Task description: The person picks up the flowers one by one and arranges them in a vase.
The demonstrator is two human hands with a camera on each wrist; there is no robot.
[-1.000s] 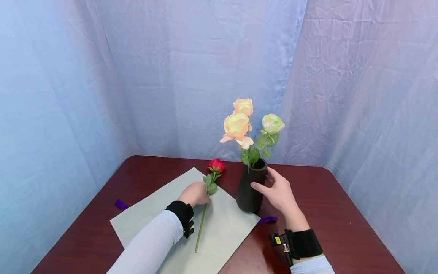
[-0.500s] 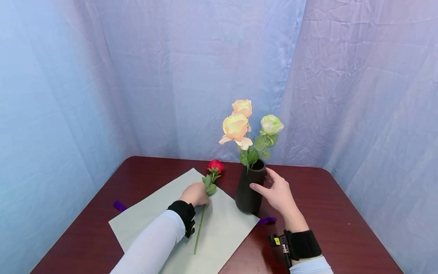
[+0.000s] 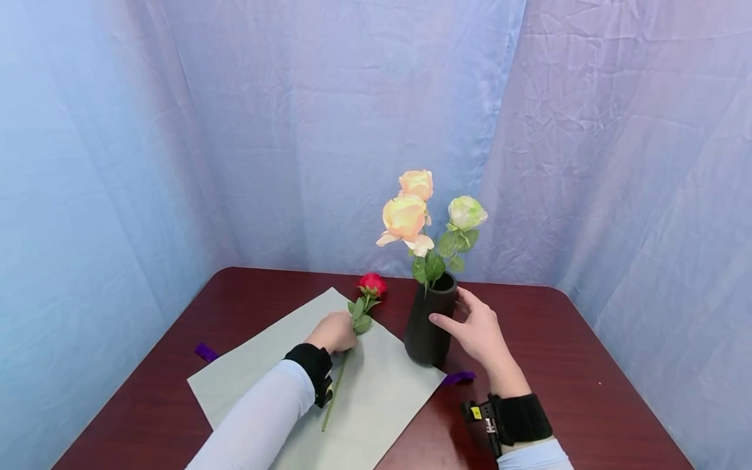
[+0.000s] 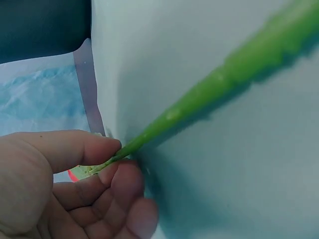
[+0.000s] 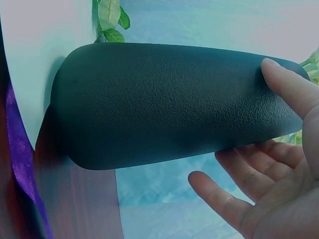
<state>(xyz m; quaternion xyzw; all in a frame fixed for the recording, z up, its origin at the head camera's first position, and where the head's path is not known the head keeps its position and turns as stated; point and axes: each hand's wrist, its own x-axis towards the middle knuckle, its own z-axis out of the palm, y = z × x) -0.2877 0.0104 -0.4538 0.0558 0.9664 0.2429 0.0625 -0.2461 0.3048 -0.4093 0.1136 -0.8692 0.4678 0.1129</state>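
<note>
A red rose [image 3: 372, 284] lies slantwise over the pale paper, its bloom toward the back and past the paper's edge. My left hand [image 3: 332, 331] pinches its green stem [image 4: 194, 102] between thumb and fingers, just below the leaves. To the right stands a dark, narrow-necked vase [image 3: 424, 336] with its base by the paper's right corner. Around the upper part of the vase my right hand [image 3: 480, 329] holds on, thumb in front and fingers behind. Two peach roses [image 3: 405, 217] and a greenish-white rose [image 3: 467, 213] rise from the vase; their lower stems are hidden inside.
Beneath the rose is a large sheet of pale grey-green paper [image 3: 382, 391], set cornerwise on the dark red table [image 3: 576, 365]. Purple ribbon [image 3: 459, 378] shows past the paper's right and left corners. Blue-lilac curtains [image 3: 329, 130] enclose the table's back and sides.
The lower end of the red rose's stem has swung left, and my left hand has shifted very slightly left. My right hand keeps its place on the vase.
</note>
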